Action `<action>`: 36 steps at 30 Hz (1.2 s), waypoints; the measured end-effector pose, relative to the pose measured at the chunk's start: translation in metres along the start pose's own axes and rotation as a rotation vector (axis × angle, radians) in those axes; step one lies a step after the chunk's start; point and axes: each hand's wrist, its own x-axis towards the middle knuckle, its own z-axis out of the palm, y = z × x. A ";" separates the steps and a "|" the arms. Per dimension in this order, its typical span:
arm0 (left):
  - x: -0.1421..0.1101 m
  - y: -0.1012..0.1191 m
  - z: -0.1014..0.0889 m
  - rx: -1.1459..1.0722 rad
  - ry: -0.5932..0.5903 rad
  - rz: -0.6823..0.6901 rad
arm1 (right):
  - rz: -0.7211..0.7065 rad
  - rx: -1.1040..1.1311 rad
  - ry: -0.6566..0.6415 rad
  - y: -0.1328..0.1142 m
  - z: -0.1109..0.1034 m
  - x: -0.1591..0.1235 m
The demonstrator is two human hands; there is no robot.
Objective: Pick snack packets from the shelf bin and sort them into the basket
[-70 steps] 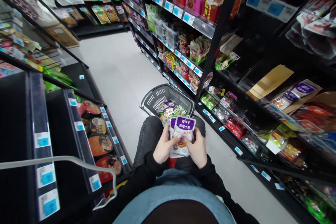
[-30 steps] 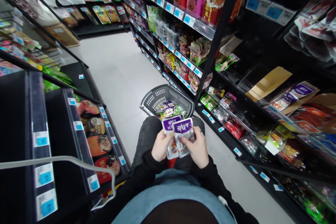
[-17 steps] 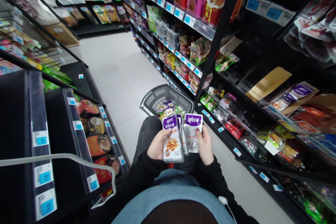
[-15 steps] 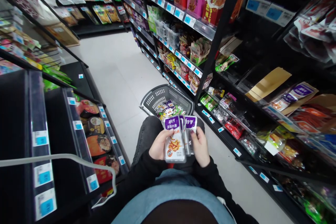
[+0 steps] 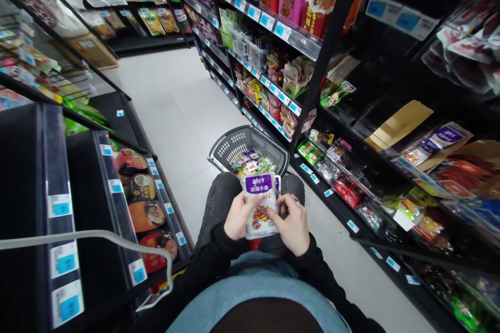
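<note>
Nearest me: black sleeves [image 5: 207, 252] on a seated or squatting person, pale blue garment [image 5: 253, 276] at the waist. Grey flexible cable [image 5: 117, 240] crosses on the left.

Left hand [image 5: 236, 217]: grip clamped on a flat white foil pouch with a purple top band [image 5: 260, 213], thumb across its face, fingers behind. Right hand [image 5: 295, 226]: grip also clamped, thumb on the pouch's lower front, other fingers bunched by its right edge; what they pinch behind, can't tell. Pouch stands roughly upright, above and between the knees in dark grey denim [image 5: 215, 203]. At least one more purple-and-white pouch [image 5: 277, 184] peeks out behind its right edge. Total count hidden.

Just changed: half a second ago the stack was fanned, right hand on a pouch off to the side. Now the fan is closed, front pouch covering nearly all. Reads to me as handling or sorting inside the bundle; none let go that I can see.

Beyond the knees: grey perforated plastic basket [image 5: 222, 141] on the pale tiled floor [image 5: 172, 104], small colourful packets [image 5: 253, 162] in its bottom. Right shelf: open brown cardboard carton [image 5: 463, 143] with similar purple-and-white pouches [image 5: 437, 140]. Farther: bright pink carton [image 5: 291, 2], then bagged snacks [image 5: 156, 22] on the back rack.
</note>
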 end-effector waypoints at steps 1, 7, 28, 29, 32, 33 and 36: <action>0.000 -0.001 0.000 0.012 -0.006 0.018 | 0.031 0.012 -0.015 0.000 0.001 0.000; 0.004 -0.002 -0.006 -0.024 -0.032 0.009 | 0.060 0.136 0.067 0.003 -0.001 -0.004; 0.005 -0.003 -0.008 0.003 0.019 0.079 | 0.169 0.534 0.187 0.032 0.006 0.007; 0.005 -0.002 -0.008 -0.019 0.022 0.061 | 0.191 0.575 0.233 0.039 0.001 0.010; 0.004 0.002 -0.007 -0.076 0.028 0.004 | 0.215 0.569 0.440 0.051 -0.012 0.016; 0.003 0.003 -0.007 -0.094 0.019 -0.021 | 0.216 0.549 0.483 0.052 -0.015 0.017; 0.002 0.003 -0.004 -0.137 -0.024 -0.070 | 0.202 0.516 0.406 0.046 -0.012 0.015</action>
